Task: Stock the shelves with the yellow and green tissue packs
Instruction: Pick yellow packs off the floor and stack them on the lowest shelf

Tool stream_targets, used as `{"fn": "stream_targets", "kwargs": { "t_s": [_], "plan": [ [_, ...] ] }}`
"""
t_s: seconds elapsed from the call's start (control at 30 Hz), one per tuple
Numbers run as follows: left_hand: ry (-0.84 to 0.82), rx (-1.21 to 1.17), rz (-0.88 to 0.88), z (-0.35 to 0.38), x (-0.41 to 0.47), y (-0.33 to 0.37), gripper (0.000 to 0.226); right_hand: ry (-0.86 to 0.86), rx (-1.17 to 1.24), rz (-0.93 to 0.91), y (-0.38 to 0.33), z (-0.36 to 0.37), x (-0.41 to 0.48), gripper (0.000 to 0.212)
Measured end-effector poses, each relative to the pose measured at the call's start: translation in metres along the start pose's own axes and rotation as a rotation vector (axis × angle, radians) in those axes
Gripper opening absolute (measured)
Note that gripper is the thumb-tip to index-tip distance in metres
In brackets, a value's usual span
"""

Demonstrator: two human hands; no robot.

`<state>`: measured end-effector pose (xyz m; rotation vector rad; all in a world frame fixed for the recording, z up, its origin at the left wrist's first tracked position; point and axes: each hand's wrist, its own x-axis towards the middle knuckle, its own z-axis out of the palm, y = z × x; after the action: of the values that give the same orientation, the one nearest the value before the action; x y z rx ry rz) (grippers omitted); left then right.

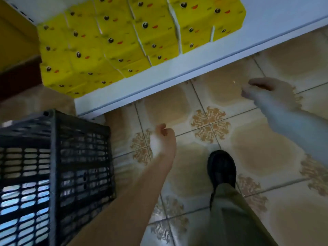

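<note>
Yellow tissue packs run off the top edge, upper rows cut; print on the nearest packs is smeared and unreadable. Black crate at lower left is cut by the left and bottom edges, and its contents show only as pale glints behind the slats. Left hand and right hand are motion-blurred; whether the right fingers pinch anything cannot be told.

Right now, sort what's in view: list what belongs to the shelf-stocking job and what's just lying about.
Job: yellow tissue packs, white shelf, black crate (likely the supply), left hand, right hand, both empty.
Lying about: black shoe, tiled floor, brown object at far left.
</note>
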<state>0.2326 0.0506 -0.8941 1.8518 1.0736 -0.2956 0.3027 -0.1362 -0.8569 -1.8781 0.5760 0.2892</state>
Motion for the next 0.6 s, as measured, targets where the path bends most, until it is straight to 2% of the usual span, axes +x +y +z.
{"fn": "stream_targets", "kwargs": {
  "t_s": [0.1,0.17,0.43,0.6],
  "plan": [
    [-0.098,0.027,0.093,-0.033,-0.027,-0.004,0.040,-0.041,-0.005,0.009,-0.001,-0.002,-0.039,0.030],
    [-0.128,0.048,0.090,-0.063,-0.047,-0.015,0.038,-0.099,-0.041,0.013,-0.009,0.000,-0.070,0.037],
    [-0.150,0.055,0.144,-0.144,-0.108,-0.017,0.042,-0.190,-0.024,-0.021,-0.074,0.013,-0.146,0.040],
    [-0.134,0.090,0.150,-0.183,-0.149,-0.003,0.040,-0.232,-0.031,-0.034,-0.099,-0.006,-0.198,0.043]
  ]
}}
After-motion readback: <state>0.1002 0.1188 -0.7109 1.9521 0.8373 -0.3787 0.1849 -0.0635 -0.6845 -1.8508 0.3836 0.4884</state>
